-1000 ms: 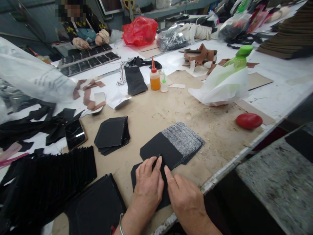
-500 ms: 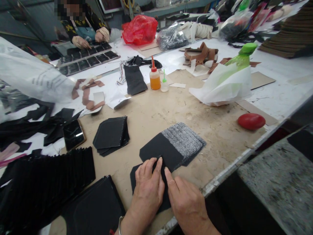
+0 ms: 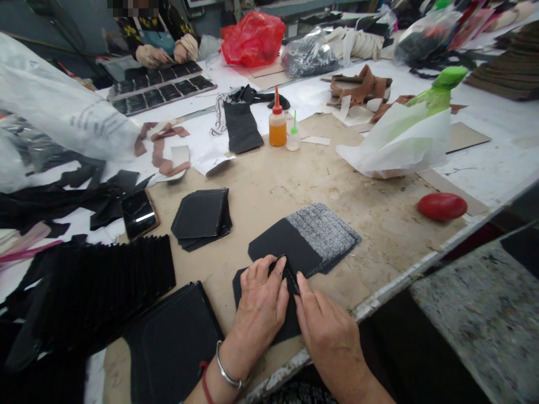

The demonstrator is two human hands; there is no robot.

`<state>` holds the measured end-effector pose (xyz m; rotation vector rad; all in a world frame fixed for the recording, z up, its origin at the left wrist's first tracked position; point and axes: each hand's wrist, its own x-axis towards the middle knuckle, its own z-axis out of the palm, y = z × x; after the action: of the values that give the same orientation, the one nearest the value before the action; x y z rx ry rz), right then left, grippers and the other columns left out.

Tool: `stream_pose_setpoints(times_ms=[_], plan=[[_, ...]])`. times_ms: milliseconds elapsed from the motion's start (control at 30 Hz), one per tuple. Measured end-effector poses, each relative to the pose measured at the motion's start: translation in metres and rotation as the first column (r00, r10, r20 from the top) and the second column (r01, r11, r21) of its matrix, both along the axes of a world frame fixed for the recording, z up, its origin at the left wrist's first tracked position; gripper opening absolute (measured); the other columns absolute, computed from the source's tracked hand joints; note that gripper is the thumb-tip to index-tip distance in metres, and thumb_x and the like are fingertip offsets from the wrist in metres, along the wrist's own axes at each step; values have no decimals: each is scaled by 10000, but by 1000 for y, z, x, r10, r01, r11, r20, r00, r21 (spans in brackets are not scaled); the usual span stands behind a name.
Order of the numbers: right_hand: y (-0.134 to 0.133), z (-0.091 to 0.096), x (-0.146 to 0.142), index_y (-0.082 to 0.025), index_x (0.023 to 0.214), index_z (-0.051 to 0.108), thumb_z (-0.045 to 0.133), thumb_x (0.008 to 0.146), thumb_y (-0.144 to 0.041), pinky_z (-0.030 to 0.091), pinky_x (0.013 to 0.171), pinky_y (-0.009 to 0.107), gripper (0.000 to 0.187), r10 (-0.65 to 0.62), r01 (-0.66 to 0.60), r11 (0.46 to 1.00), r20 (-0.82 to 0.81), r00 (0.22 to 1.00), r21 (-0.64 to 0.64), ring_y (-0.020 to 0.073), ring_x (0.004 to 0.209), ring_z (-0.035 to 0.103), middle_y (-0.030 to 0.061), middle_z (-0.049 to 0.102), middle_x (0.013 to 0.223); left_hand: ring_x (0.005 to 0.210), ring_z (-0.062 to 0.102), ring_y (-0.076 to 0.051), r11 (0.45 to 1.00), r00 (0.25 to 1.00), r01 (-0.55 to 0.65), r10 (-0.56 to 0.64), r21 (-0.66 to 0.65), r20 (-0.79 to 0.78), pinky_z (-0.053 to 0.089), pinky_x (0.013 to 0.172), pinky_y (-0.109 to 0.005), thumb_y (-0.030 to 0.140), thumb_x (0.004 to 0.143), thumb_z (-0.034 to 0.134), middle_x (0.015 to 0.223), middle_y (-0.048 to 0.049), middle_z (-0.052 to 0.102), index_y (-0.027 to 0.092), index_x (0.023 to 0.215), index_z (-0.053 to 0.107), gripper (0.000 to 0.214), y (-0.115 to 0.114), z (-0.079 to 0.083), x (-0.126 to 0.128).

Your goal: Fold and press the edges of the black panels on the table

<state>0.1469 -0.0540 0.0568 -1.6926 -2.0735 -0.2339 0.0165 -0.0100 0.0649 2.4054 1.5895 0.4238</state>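
Worktable (image 3: 295, 185) fills the view; a grey-topped stack (image 3: 314, 238) sits just beyond the black piece (image 3: 241, 287) at its near edge. Left hand (image 3: 261, 306) presses flat on that piece, right hand (image 3: 330, 336) lays a forefinger beside it (both barely shifted from a moment ago, so pressing continues). Between the fingertips is perhaps a fold; palms hide the rest.

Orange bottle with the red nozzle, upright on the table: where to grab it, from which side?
Grip the orange bottle by its round body, below the thin red nozzle, coming from the near side: it stands upright, a small green-tipped bottle crowds its right, black fabric its left.
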Motion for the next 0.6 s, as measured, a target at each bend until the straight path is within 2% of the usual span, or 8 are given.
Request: stream_pose_setpoints(times_ms=[267, 600], plan=[[-1, -3, -3, -75, 1076, 612, 454, 876, -93, 348, 515, 273, 255, -6, 8, 1000, 95, 995, -21, 130, 542, 511, 18, 533, 620, 1098, 462, -247, 999, 999, -31, 31, 11, 7, 405, 897, -436, 216, 902, 385, 1167, -115, 527, 167, 1226, 495, 346, 1, 0, 3], [-2, -5, -4, -79, 1090, 608, 498, 850, -107, 357, 508, 268, 265, -12, 14, 1000, 140, 990, -15, 131, 546, 520, 17, 540, 635, 1027, 495, -228, 995, 993, -94, 92, 28, 68, 425, 851, -397, 243, 869, 491, 1090, -90, 569, 171, 1121, 579, 277, 6, 1, 9]])
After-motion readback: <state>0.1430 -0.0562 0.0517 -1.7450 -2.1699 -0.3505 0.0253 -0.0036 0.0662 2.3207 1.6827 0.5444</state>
